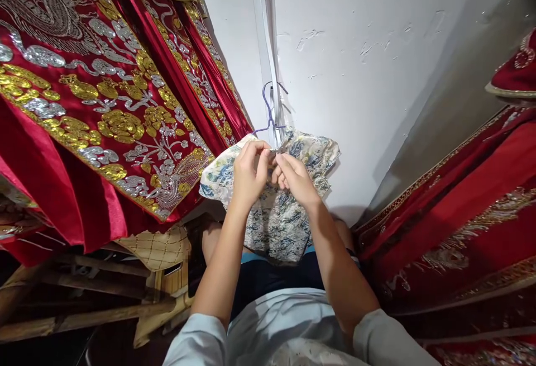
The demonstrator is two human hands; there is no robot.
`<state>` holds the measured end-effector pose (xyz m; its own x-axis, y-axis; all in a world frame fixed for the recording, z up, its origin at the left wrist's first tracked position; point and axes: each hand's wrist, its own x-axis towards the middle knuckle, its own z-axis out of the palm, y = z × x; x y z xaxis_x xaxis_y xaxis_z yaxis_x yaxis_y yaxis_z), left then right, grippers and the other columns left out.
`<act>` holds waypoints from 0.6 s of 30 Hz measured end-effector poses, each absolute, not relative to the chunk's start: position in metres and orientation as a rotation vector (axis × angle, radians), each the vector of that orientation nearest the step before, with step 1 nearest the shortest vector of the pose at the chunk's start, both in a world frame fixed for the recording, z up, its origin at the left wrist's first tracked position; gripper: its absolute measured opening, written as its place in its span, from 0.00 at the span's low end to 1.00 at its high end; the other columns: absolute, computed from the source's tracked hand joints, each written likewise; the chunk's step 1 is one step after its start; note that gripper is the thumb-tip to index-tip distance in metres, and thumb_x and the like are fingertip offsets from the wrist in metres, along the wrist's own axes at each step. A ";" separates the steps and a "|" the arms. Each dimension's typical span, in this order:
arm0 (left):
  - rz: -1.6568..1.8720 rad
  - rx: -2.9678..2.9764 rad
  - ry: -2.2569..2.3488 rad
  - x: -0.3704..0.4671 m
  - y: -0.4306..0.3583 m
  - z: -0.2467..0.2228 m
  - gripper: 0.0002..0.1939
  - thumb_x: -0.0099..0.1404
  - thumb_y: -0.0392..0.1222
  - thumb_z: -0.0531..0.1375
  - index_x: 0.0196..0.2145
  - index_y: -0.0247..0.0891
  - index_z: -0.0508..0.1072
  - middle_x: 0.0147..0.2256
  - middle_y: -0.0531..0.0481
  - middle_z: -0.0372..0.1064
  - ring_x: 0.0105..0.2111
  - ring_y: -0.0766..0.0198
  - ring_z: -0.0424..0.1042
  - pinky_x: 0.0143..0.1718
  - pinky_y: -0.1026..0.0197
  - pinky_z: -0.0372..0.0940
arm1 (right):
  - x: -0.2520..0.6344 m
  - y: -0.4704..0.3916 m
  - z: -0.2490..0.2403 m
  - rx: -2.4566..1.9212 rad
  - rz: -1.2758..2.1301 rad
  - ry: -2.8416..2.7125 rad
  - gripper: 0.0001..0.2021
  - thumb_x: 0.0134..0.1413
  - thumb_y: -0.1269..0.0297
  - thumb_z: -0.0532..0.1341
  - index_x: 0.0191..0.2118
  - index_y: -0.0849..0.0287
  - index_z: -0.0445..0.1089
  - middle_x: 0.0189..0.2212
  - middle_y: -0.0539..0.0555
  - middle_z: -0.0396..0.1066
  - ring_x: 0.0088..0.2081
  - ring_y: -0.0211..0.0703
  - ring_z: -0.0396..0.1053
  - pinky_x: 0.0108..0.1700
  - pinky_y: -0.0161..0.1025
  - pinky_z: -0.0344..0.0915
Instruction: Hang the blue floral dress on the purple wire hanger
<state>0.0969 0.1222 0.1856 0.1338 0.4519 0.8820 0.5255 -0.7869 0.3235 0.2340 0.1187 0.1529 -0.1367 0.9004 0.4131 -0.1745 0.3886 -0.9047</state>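
Pinching at the neckline, the left hand [250,171] and right hand [296,180] are meeting with thumbs and fingers closed on the edge of a floral garment [276,226]. It is showing a cream ground scattered with blue, green and yellowish flowers, and its cloth is creasing finely over the body. From the grip, the body is hanging toward 6 o'clock, one short sleeve is flaring out to 8 o'clock and the other to 3. A purple hanger [266,103] is rising from the neck at 12 o'clock, against pale strips [263,25] running up a scuffed white wall [355,75]. Sequined red cloth [121,92] is draping at 10 o'clock, red drapes [473,209] are hanging at 4, and bamboo poles [84,321] are crossing at 8.
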 end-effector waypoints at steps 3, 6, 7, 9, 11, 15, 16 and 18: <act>-1.757 -2.351 -1.007 0.099 0.121 0.182 0.09 0.73 0.45 0.53 0.39 0.39 0.69 0.35 0.47 0.70 0.37 0.61 0.69 0.42 0.58 0.64 | 0.230 0.124 0.165 -0.631 1.039 -1.422 0.24 0.59 0.38 0.55 0.32 0.57 0.66 0.20 0.46 0.65 0.19 0.32 0.60 0.22 0.31 0.55; -1.865 -2.335 -1.030 0.101 0.121 0.178 0.09 0.73 0.45 0.53 0.39 0.39 0.69 0.36 0.47 0.70 0.38 0.61 0.70 0.43 0.59 0.64 | 0.228 0.131 0.164 -0.584 0.939 -1.458 0.23 0.61 0.40 0.55 0.28 0.57 0.65 0.19 0.46 0.62 0.21 0.33 0.58 0.24 0.32 0.55; -1.934 -2.314 -1.033 0.102 0.121 0.177 0.09 0.73 0.45 0.53 0.40 0.39 0.69 0.36 0.48 0.70 0.38 0.62 0.69 0.42 0.59 0.63 | 0.228 0.134 0.159 -0.612 0.896 -1.473 0.23 0.61 0.41 0.55 0.28 0.57 0.65 0.19 0.46 0.61 0.21 0.34 0.58 0.25 0.32 0.55; -2.089 -2.230 -1.025 0.102 0.123 0.177 0.09 0.73 0.45 0.53 0.40 0.39 0.69 0.35 0.49 0.69 0.36 0.63 0.68 0.40 0.60 0.63 | 0.228 0.138 0.142 -0.719 0.854 -1.494 0.23 0.61 0.41 0.55 0.27 0.57 0.66 0.18 0.46 0.62 0.21 0.35 0.57 0.25 0.33 0.54; -2.242 -2.091 -1.025 0.095 0.128 0.179 0.10 0.73 0.46 0.53 0.40 0.39 0.69 0.36 0.49 0.68 0.36 0.64 0.68 0.40 0.61 0.63 | 0.230 0.138 0.120 -0.839 0.884 -1.484 0.23 0.61 0.42 0.55 0.26 0.57 0.67 0.18 0.47 0.62 0.21 0.35 0.58 0.25 0.34 0.54; -2.659 -1.660 -1.122 0.050 0.146 0.173 0.10 0.70 0.48 0.57 0.39 0.38 0.67 0.36 0.50 0.65 0.36 0.66 0.65 0.39 0.62 0.62 | 0.236 0.123 0.085 -0.885 1.029 -1.432 0.21 0.60 0.47 0.56 0.24 0.58 0.66 0.16 0.47 0.62 0.21 0.36 0.58 0.26 0.35 0.54; -2.735 -1.593 -1.145 0.036 0.150 0.167 0.10 0.71 0.48 0.55 0.38 0.38 0.66 0.34 0.51 0.64 0.34 0.67 0.64 0.38 0.63 0.62 | 0.238 0.117 0.082 -0.877 1.054 -1.437 0.20 0.60 0.49 0.57 0.23 0.58 0.66 0.16 0.47 0.63 0.21 0.37 0.58 0.26 0.35 0.54; -2.791 -1.647 -1.204 0.010 0.154 0.150 0.11 0.73 0.47 0.50 0.34 0.39 0.62 0.30 0.52 0.60 0.30 0.68 0.62 0.34 0.63 0.61 | 0.241 0.106 0.080 -0.873 1.100 -1.468 0.18 0.60 0.54 0.57 0.22 0.57 0.66 0.16 0.47 0.63 0.21 0.37 0.58 0.26 0.35 0.54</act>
